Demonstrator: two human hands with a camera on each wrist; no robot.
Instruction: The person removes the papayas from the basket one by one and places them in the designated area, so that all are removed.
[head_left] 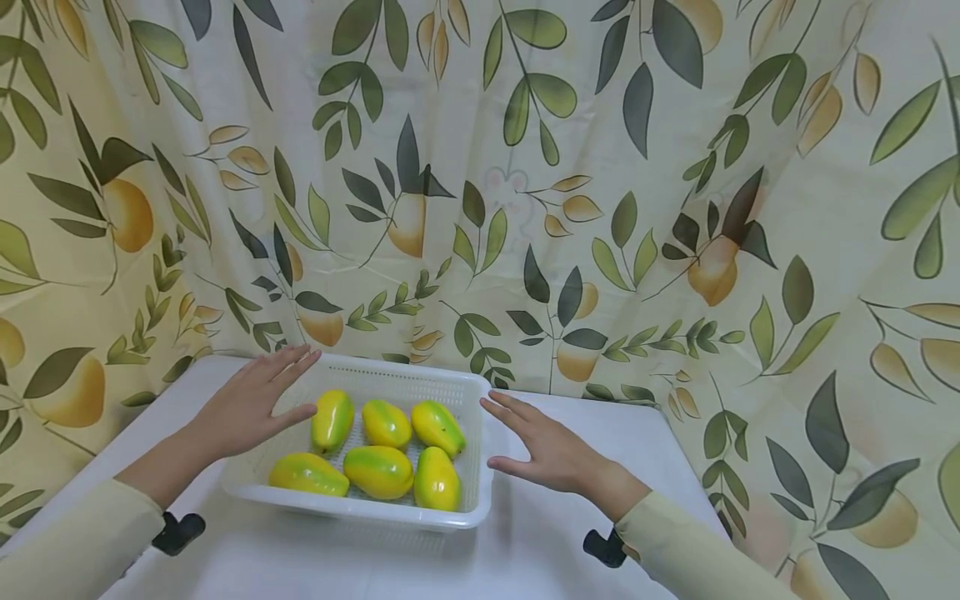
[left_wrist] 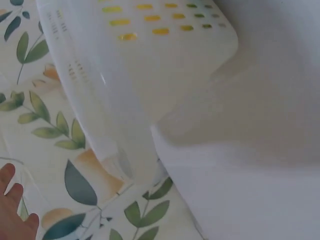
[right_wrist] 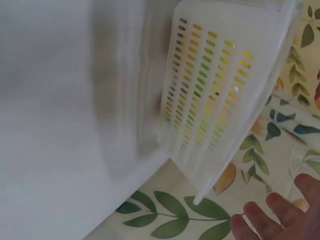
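A white plastic basket with slotted walls sits on the table, holding several glossy yellow-green mangoes. Over its left side, in the head view, is my left hand, fingers straight and thumb apart, with nothing in its grasp. My right hand is just beyond the right rim, its fingers extended toward the basket and holding nothing. From the left wrist view, fingertips show at the lower left, away from the basket wall. Spread fingers appear below the basket's rim in the right wrist view.
A white-covered table carries the basket. Behind and at both sides hangs a curtain printed with leaves and fruit. Each wrist wears a small black device, one at the left and one at the right.
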